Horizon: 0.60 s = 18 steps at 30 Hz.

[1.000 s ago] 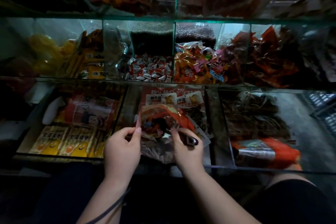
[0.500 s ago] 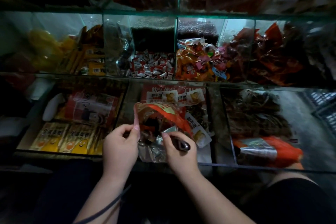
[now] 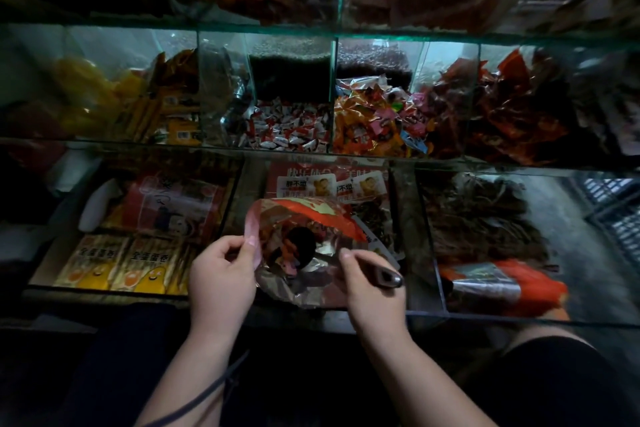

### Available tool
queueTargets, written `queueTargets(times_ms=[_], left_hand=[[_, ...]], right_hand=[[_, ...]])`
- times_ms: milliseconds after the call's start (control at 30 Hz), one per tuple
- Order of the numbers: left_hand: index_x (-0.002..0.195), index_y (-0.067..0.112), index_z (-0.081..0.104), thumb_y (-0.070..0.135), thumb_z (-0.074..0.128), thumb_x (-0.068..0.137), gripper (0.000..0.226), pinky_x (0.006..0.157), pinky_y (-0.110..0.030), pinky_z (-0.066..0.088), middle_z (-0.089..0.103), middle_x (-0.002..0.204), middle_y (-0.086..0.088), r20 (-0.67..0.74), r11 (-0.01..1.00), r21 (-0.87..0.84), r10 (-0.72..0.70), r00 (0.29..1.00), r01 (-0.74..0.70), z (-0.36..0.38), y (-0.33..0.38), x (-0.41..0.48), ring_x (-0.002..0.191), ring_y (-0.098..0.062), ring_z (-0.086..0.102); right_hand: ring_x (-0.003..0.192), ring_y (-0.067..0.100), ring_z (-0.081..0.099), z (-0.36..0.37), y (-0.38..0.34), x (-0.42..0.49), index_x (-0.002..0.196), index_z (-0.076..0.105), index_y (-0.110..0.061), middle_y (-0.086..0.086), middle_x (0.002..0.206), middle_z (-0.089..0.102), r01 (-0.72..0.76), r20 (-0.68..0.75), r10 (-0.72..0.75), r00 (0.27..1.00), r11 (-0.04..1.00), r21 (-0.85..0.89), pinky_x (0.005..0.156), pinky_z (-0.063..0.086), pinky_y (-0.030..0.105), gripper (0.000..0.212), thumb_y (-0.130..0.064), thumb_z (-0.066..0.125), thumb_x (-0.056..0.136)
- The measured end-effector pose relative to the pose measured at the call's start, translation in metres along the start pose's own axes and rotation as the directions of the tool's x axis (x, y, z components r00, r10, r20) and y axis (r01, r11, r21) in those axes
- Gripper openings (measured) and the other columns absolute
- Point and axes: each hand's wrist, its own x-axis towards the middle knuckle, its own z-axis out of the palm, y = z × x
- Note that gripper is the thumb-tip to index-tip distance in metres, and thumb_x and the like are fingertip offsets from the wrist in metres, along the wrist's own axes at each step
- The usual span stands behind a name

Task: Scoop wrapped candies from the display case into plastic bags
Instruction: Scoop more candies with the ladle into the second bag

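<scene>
- Glass display case (image 3: 408, 163) is holding wrapped candies (image 3: 287, 130).
- Left hand (image 3: 221, 274) is pinching the plastic bag (image 3: 311, 215) rim above the bottom row (image 3: 588, 288); right hand (image 3: 374, 291) is gripping the scoop (image 3: 389, 278).
- Bag is likely behaving light, limp, slippery: rim grip advised.

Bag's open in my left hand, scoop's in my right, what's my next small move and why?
Probably tip the scoop and let whatever it holds slide out before withdrawing. Its dark head appears to sit inside the plastic bag, whose rim the left hand pinches open, while the right hand grips the handle.
</scene>
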Motion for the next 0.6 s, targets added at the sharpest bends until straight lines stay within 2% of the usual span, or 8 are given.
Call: queueTargets(times_ms=[67, 167, 300, 367, 433, 467, 533, 600], left_hand=[[0.068, 0.031, 0.066, 0.026, 0.068, 0.095, 0.028, 0.043, -0.015, 0.035, 0.066, 0.061, 0.017, 0.007, 1.0, 0.008, -0.004, 1.0, 0.004, -0.001, -0.001, 0.0, 0.053, -0.002, 0.058], [0.068, 0.031, 0.067, 0.027, 0.069, 0.095, 0.027, 0.042, -0.016, 0.035, 0.064, 0.058, 0.018, 0.001, 1.0, 0.017, -0.018, 1.0, 0.018, -0.002, -0.003, 0.001, 0.051, -0.001, 0.056], [0.068, 0.03, 0.067, 0.023, 0.07, 0.094, 0.027, 0.045, -0.01, 0.036, 0.063, 0.057, 0.02, -0.001, 1.0, 0.008, -0.011, 1.0, 0.011, -0.001, -0.003, 0.002, 0.051, 0.002, 0.056], [0.067, 0.031, 0.066, 0.021, 0.07, 0.094, 0.029, 0.045, -0.009, 0.035, 0.064, 0.059, 0.022, -0.002, 1.0, 0.005, -0.005, 1.0, 0.005, 0.001, -0.002, 0.002, 0.052, 0.004, 0.056], [0.065, 0.032, 0.064, 0.019, 0.07, 0.094, 0.032, 0.045, -0.009, 0.036, 0.064, 0.06, 0.023, -0.007, 1.0, 0.0, -0.007, 1.0, 0.007, 0.002, -0.001, 0.001, 0.052, 0.004, 0.057], [0.065, 0.032, 0.064, 0.019, 0.069, 0.094, 0.032, 0.045, -0.009, 0.037, 0.065, 0.06, 0.024, -0.009, 1.0, -0.002, -0.01, 1.0, 0.01, 0.003, -0.001, 0.001, 0.053, 0.004, 0.057], [0.064, 0.031, 0.064, 0.021, 0.069, 0.094, 0.032, 0.047, -0.01, 0.038, 0.066, 0.062, 0.023, -0.013, 1.0, 0.001, -0.016, 1.0, 0.016, 0.001, -0.002, 0.002, 0.057, 0.003, 0.059], [0.063, 0.029, 0.065, 0.023, 0.069, 0.094, 0.032, 0.046, -0.012, 0.039, 0.067, 0.064, 0.019, -0.026, 1.0, 0.001, -0.03, 0.999, 0.03, -0.003, -0.005, 0.005, 0.058, -0.001, 0.06]], right_hand=[[0.068, 0.005, 0.071, 0.014, 0.004, 0.001, 0.076, 0.077, -0.02, -0.003, 0.073, 0.076, 0.081, 0.017, -0.08, 0.997, 0.988, -0.131, 0.063, 0.054, 0.019, 0.015, -0.022, 0.075, 0.091], [0.076, 0.012, 0.072, 0.033, 0.009, 0.006, 0.078, 0.077, -0.014, 0.0, 0.075, 0.076, 0.088, 0.058, -0.079, 0.995, 0.978, -0.191, 0.071, 0.056, 0.024, 0.014, -0.021, 0.075, 0.091], [0.072, -0.004, 0.068, 0.046, 0.014, 0.006, 0.073, 0.076, -0.021, -0.015, 0.074, 0.075, 0.11, 0.085, -0.092, 0.992, 0.965, -0.24, 0.067, 0.045, 0.004, 0.017, -0.022, 0.076, 0.09], [0.072, 0.001, 0.072, 0.049, 0.015, 0.01, 0.069, 0.077, -0.023, -0.011, 0.074, 0.077, 0.04, 0.069, -0.028, 0.997, 0.983, -0.179, 0.072, 0.054, 0.015, 0.021, -0.022, 0.076, 0.089], [0.078, 0.017, 0.077, 0.052, 0.011, 0.015, 0.08, 0.079, -0.019, 0.002, 0.079, 0.079, -0.117, 0.036, 0.117, 0.992, 0.993, -0.006, 0.078, 0.062, 0.033, 0.009, -0.019, 0.076, 0.089], [0.08, 0.023, 0.078, 0.054, 0.008, 0.018, 0.09, 0.078, -0.013, 0.007, 0.082, 0.08, -0.187, 0.029, 0.185, 0.982, 0.977, 0.098, 0.076, 0.063, 0.036, 0.005, -0.017, 0.076, 0.088], [0.077, 0.025, 0.079, 0.051, 0.002, 0.02, 0.104, 0.071, -0.002, 0.014, 0.083, 0.079, -0.292, 0.01, 0.299, 0.954, 0.924, 0.247, 0.066, 0.063, 0.032, 0.021, -0.014, 0.076, 0.089], [0.078, 0.029, 0.079, 0.04, -0.004, 0.013, 0.107, 0.067, 0.001, 0.019, 0.083, 0.078, -0.346, 0.015, 0.366, 0.93, 0.863, 0.368, 0.062, 0.062, 0.03, 0.025, -0.014, 0.076, 0.09]])
